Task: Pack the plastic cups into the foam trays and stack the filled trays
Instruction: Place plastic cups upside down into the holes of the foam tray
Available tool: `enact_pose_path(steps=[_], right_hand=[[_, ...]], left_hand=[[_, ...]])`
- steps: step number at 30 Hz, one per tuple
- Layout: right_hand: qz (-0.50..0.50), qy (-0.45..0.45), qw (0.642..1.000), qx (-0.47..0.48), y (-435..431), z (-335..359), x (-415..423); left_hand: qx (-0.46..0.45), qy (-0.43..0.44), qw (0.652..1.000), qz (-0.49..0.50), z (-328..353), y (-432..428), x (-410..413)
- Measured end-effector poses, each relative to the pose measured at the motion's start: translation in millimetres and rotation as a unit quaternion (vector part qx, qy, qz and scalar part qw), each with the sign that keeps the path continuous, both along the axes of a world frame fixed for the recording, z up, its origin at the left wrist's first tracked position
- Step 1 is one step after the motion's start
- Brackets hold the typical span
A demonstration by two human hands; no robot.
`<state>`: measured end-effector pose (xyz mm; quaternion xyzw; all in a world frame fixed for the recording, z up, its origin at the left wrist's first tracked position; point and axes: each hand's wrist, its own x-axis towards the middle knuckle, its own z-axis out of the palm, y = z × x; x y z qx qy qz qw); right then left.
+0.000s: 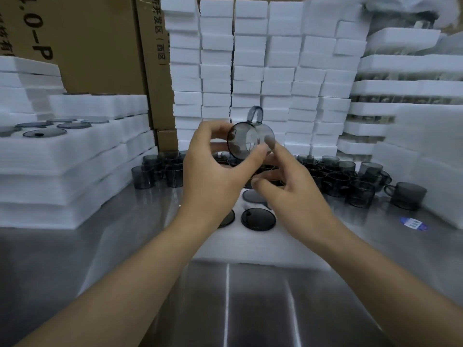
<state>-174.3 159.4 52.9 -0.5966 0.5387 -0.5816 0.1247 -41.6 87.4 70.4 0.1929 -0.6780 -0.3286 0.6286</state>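
A smoky grey plastic cup (250, 140) is lifted in mid-air, bottom facing me and handle up. My left hand (215, 171) grips it by the rim, thumb and fingers curled round it. The index finger of my right hand (285, 186) touches the cup's right side, its other fingers loosely curled below. Under my hands lies a white foam tray (253, 246) with cups (258, 219) sunk bottom-up in its holes. Several loose grey cups (338, 179) stand on the metal table behind it.
Filled foam trays are stacked at the left (62, 166) and at the right (406, 86). A wall of empty white foam blocks (250, 71) rises behind the cups, with cardboard boxes (100, 46) beside it. A blue label (412, 223) lies on the table.
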Motion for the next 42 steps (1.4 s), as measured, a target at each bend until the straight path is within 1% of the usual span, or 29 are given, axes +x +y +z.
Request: enact_pose_path(steps=[2,4,7,9,11,14,17,19,21,23,26,27,28,30,32,34,37,40,42], right_hand=[[0.006,-0.047,0.998,-0.028,0,2,0],[-0.001,-0.066,0.996,-0.056,1,4,1],[-0.036,-0.033,0.994,-0.095,2,6,2],[-0.054,-0.012,0.992,-0.115,3,7,2],[-0.062,0.007,0.991,-0.121,5,8,-1],[-0.058,0.034,0.992,-0.104,7,11,-5],[-0.067,0.043,0.993,-0.089,9,14,-7],[-0.088,0.053,0.989,-0.106,11,17,-7],[-0.112,0.076,0.981,-0.137,13,18,-9],[-0.124,0.092,0.976,-0.152,14,18,-10],[-0.125,0.114,0.974,-0.148,14,18,-9],[-0.123,0.121,0.974,-0.145,14,18,-8],[-0.119,0.126,0.975,-0.142,15,18,-7],[-0.105,0.134,0.976,-0.136,16,18,-6],[-0.093,0.132,0.978,-0.129,16,18,-5],[-0.079,0.106,0.983,-0.130,17,18,-4],[-0.060,0.047,0.987,-0.139,18,19,-3],[-0.076,0.049,0.985,-0.147,18,18,-3],[-0.084,0.058,0.985,-0.140,19,17,-6]], left_hand=[[0.108,0.036,0.990,-0.081,2,3,-2],[0.177,0.056,0.973,-0.136,5,4,-2],[0.237,0.033,0.948,-0.211,6,5,-3],[0.264,0.006,0.936,-0.234,5,6,-4],[0.272,-0.009,0.928,-0.254,4,7,-5],[0.278,-0.027,0.920,-0.273,6,6,-3],[0.276,-0.024,0.907,-0.317,8,2,1],[0.268,-0.024,0.899,-0.346,7,2,3],[0.263,-0.022,0.904,-0.336,4,1,3],[0.275,-0.018,0.914,-0.299,2,1,-1],[0.268,-0.044,0.937,-0.218,1,1,-5],[0.260,-0.057,0.942,-0.205,0,1,-6],[0.256,-0.066,0.943,-0.204,-1,1,-7],[0.274,-0.072,0.931,-0.231,-1,3,-7],[0.288,-0.085,0.917,-0.264,-1,2,-7],[0.279,-0.093,0.915,-0.277,-1,2,-7],[0.283,-0.055,0.910,-0.297,0,2,-7],[0.311,-0.025,0.891,-0.329,1,1,-7],[0.326,-0.024,0.896,-0.302,0,1,-7]])
